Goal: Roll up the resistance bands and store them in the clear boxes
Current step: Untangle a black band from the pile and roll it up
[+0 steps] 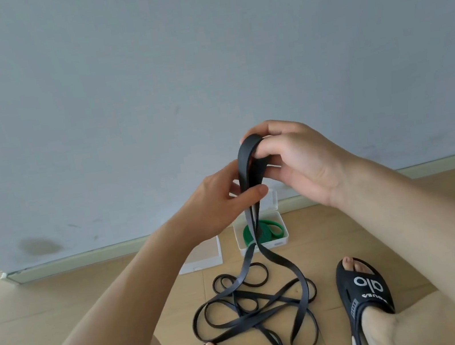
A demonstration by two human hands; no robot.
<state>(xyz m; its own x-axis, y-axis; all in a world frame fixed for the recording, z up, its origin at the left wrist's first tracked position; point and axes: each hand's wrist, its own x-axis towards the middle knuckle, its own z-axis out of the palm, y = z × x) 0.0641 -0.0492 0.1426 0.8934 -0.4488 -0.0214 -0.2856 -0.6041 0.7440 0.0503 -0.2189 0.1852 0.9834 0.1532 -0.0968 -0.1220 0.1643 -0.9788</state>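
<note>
Room: one grey wall [201, 56] above a light wood floor [62, 305]. Two clear boxes [281, 223] stand at the skirting; one contains a rolled green band [275, 229]. Black resistance bands [272, 306] lie tangled on the floor; count unclear. One loop is raised: right hand [302, 159] fingers curl around its top, left hand [219, 201] pinches it below.

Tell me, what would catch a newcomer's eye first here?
Two bare hands in the middle of the view: the right hand holds the top loop of a black resistance band, and the left hand pinches it just below. The rest of it trails into a tangle on the wooden floor between two black slippers. Behind, by the wall, a clear box holds a green band.
</note>
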